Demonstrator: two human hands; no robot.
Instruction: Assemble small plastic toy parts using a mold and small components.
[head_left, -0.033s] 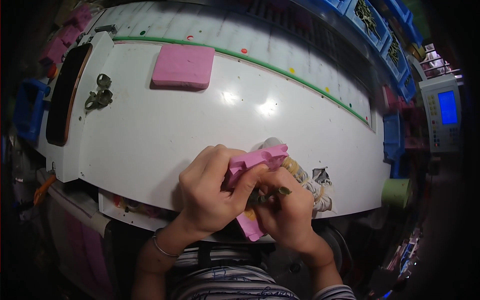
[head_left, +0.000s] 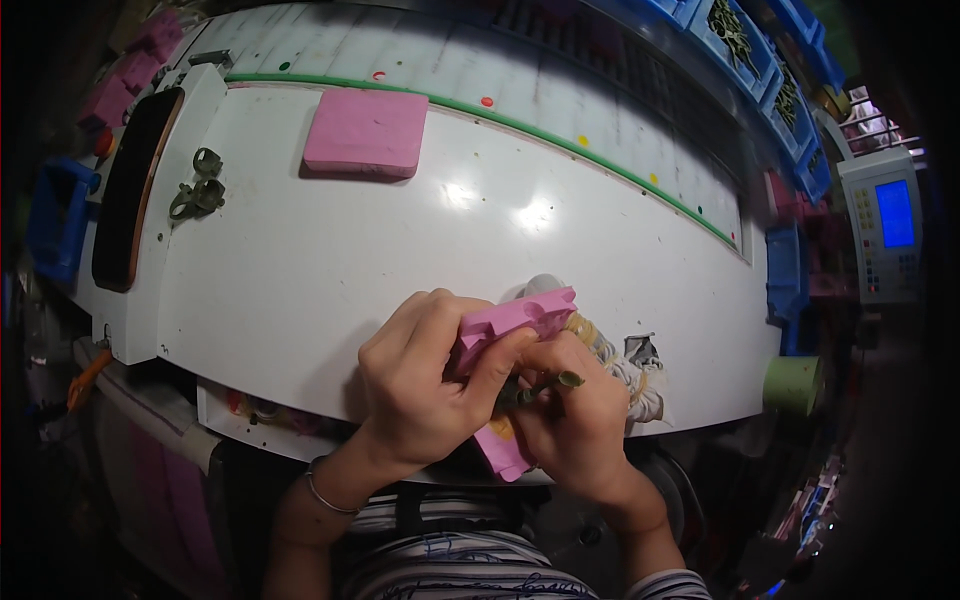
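Note:
My left hand point(head_left: 415, 365) is closed on a pink rubber-like mold point(head_left: 515, 318), whose upper edge is notched and has a rounded hollow. A lower pink flap point(head_left: 503, 458) with a yellowish patch hangs below my hands, and where it joins the upper part is hidden. My right hand point(head_left: 590, 425) is closed against the mold, its thumb and fingers around a dark green stem-like piece point(head_left: 570, 379) with a flared, hollow end. The rest of that piece lies hidden between my hands. Both hands are above the table's near edge.
Another pink block point(head_left: 367, 133) lies at the back of the white table point(head_left: 300, 260). Dark greenish ring-shaped pieces point(head_left: 203, 188) and a phone point(head_left: 138, 190) are left. A band-wound bundle point(head_left: 592, 338) sits beyond my right hand; blue bins point(head_left: 735, 40) hold green pieces.

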